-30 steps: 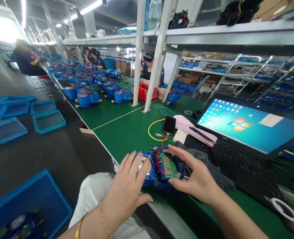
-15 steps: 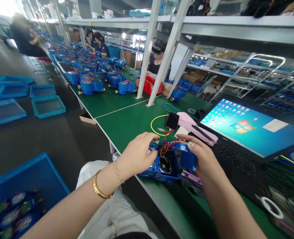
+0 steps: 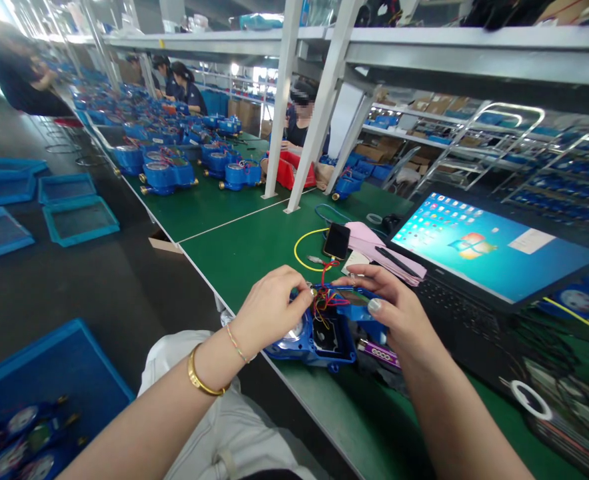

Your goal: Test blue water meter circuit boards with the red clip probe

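A blue water meter (image 3: 344, 350) with its square compartment uncovered lies at the table's near edge. Red, yellow and dark wires (image 3: 324, 308) run out of that compartment. My right hand (image 3: 399, 303) grips a blue cover (image 3: 357, 312), tilted above the compartment's right side, and the wires lead up to it. Beside the compartment's left rim, my left hand (image 3: 277, 303) has thumb and forefinger pinched together close to the wires. What sits between those fingertips is too small to make out. The meter's round dial is partly hidden beneath my left hand.
An open laptop (image 3: 494, 240) stands at the right. Behind the meter lie a phone (image 3: 336, 241), a pink cloth (image 3: 369, 243) and a yellow cable (image 3: 298, 250). A purple-labelled object (image 3: 379, 353) is right of the meter. White posts (image 3: 319, 113) rise from the table; co-workers sit beyond.
My left thumb and forefinger have closed into a pinch near the wires. The blue cover in my right hand has tipped flatter. The camera view has shifted slightly.
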`<state>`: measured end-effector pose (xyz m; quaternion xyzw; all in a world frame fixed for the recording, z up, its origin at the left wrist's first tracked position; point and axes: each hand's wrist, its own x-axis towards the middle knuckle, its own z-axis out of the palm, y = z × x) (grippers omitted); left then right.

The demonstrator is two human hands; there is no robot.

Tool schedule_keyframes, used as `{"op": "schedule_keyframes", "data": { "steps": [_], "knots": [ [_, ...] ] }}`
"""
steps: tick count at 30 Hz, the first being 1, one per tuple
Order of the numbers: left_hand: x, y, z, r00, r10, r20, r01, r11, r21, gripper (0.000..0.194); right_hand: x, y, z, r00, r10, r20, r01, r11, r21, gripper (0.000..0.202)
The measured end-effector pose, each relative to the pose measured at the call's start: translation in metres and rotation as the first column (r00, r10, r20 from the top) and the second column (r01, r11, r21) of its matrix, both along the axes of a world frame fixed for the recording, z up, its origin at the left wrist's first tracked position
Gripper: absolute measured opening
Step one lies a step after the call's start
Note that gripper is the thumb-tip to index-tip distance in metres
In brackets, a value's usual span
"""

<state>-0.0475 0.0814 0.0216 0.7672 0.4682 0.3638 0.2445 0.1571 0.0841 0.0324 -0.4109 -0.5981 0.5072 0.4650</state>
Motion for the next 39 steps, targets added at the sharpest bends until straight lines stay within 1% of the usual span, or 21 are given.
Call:
{"op": "schedule_keyframes", "data": {
  "steps": [3,5,7,9,10,11,12,16,18,20,23,24,26,29,31,33,35,37,39],
  "knots": [
    [0.003,0.006,0.004,1.0,0.006,0.025,-0.007,0.999,0.042,0.007,0.009,-0.002,0.004,0.981,0.084,0.174,-0.114,0.979,0.17,0.066],
    [0.005,0.014,0.008,0.997,-0.043,0.065,0.04,0.998,0.047,0.018,0.014,-0.004,0.009,0.953,0.121,0.278,-0.192,0.951,0.242,0.067],
    [0.008,0.023,0.013,0.978,-0.175,0.116,0.178,0.984,-0.016,0.028,0.017,-0.007,0.013,0.921,0.157,0.356,-0.266,0.922,0.281,0.066],
    [0.011,0.032,0.017,0.931,-0.326,0.164,0.347,0.93,-0.119,0.032,0.018,-0.01,0.018,0.892,0.182,0.414,-0.32,0.901,0.293,0.064],
    [0.013,0.036,0.019,0.909,-0.378,0.176,0.405,0.9,-0.16,0.032,0.018,-0.012,0.019,0.882,0.189,0.433,-0.337,0.894,0.296,0.063],
    [0.014,0.04,0.019,0.895,-0.41,0.178,0.439,0.879,-0.184,0.031,0.018,-0.014,0.021,0.874,0.192,0.447,-0.347,0.89,0.297,0.063],
    [0.016,0.042,0.019,0.891,-0.422,0.168,0.449,0.873,-0.191,0.029,0.018,-0.015,0.022,0.868,0.192,0.458,-0.353,0.887,0.297,0.063],
    [0.018,0.048,0.017,0.905,-0.416,0.093,0.426,0.888,-0.174,0.02,0.02,-0.022,0.025,0.846,0.17,0.505,-0.352,0.89,0.291,0.065],
    [0.017,0.049,0.015,0.892,-0.45,0.051,0.451,0.873,-0.186,0.017,0.022,-0.024,0.026,0.834,0.153,0.53,-0.341,0.898,0.278,0.065],
    [0.015,0.048,0.015,0.858,-0.513,0.017,0.505,0.837,-0.212,0.018,0.024,-0.025,0.026,0.827,0.134,0.547,-0.33,0.902,0.278,0.065],
    [0.012,0.047,0.018,0.788,-0.616,-0.004,0.595,0.763,-0.252,0.022,0.026,-0.025,0.026,0.83,0.134,0.541,-0.334,0.897,0.29,0.064],
    [0.012,0.047,0.019,0.771,-0.637,-0.008,0.614,0.746,-0.259,0.022,0.027,-0.025,0.025,0.832,0.139,0.537,-0.337,0.895,0.29,0.064],
    [0.013,0.046,0.023,0.757,-0.653,-0.022,0.626,0.735,-0.26,0.023,0.028,-0.025,0.024,0.831,0.148,0.537,-0.343,0.895,0.285,0.064],
    [0.015,0.043,0.026,0.784,-0.619,-0.055,0.592,0.771,-0.235,0.02,0.029,-0.027,0.023,0.821,0.14,0.553,-0.341,0.897,0.28,0.065],
    [0.015,0.042,0.027,0.829,-0.556,-0.064,0.535,0.82,-0.205,0.017,0.029,-0.028,0.024,0.826,0.134,0.548,-0.33,0.903,0.276,0.065],
    [0.014,0.04,0.025,0.893,-0.448,-0.044,0.435,0.884,-0.168,0.011,0.028,-0.027,0.023,0.839,0.123,0.529,-0.306,0.912,0.273,0.064],
    [0.011,0.037,0.022,0.952,-0.306,0.003,0.303,0.942,-0.148,0.006,0.027,-0.024,0.022,0.859,0.103,0.501,-0.272,0.922,0.277,0.063],
    [0.006,0.034,0.017,0.982,-0.175,0.066,0.184,0.97,-0.158,0.008,0.024,-0.021,0.018,0.887,0.079,0.455,-0.229,0.931,0.284,0.061],
    [0.001,0.029,0.014,0.988,-0.082,0.13,0.106,0.976,-0.192,0.011,0.02,-0.016,0.014,0.924,0.067,0.375,-0.182,0.942,0.281,0.059]
  ]
}}
